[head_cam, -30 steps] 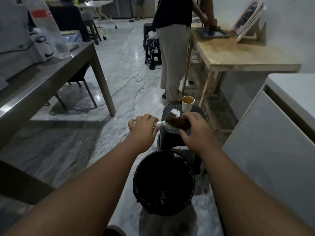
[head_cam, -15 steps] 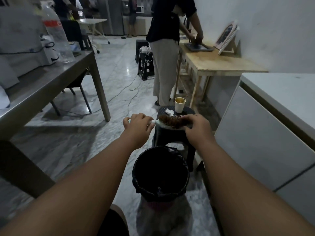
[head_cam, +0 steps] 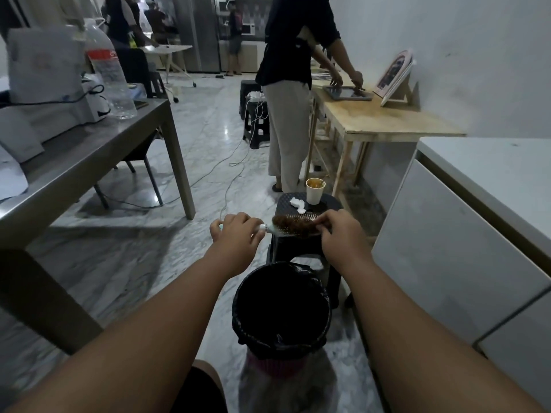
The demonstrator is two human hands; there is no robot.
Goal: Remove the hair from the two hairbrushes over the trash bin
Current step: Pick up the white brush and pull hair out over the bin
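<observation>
My left hand (head_cam: 237,232) grips the pale handle of a hairbrush (head_cam: 293,226), held level above and just beyond the trash bin (head_cam: 281,308). Brown hair (head_cam: 290,228) is matted across the brush's bristles. My right hand (head_cam: 340,234) pinches that hair at the brush's right end. The bin is round, lined with a black bag, and stands on the floor between my forearms. Only one brush is visible.
A black stool (head_cam: 307,248) behind the bin carries a paper cup (head_cam: 315,190) and a white crumpled tissue (head_cam: 298,204). A person (head_cam: 287,93) stands at a wooden table (head_cam: 384,120). A steel table (head_cam: 74,162) is left, a white cabinet (head_cam: 465,234) right. Cables cross the floor.
The view has tilted up, showing more of the room. The brush has turned level, and my right hand has shifted to the brush's right end, pinching the hair.
</observation>
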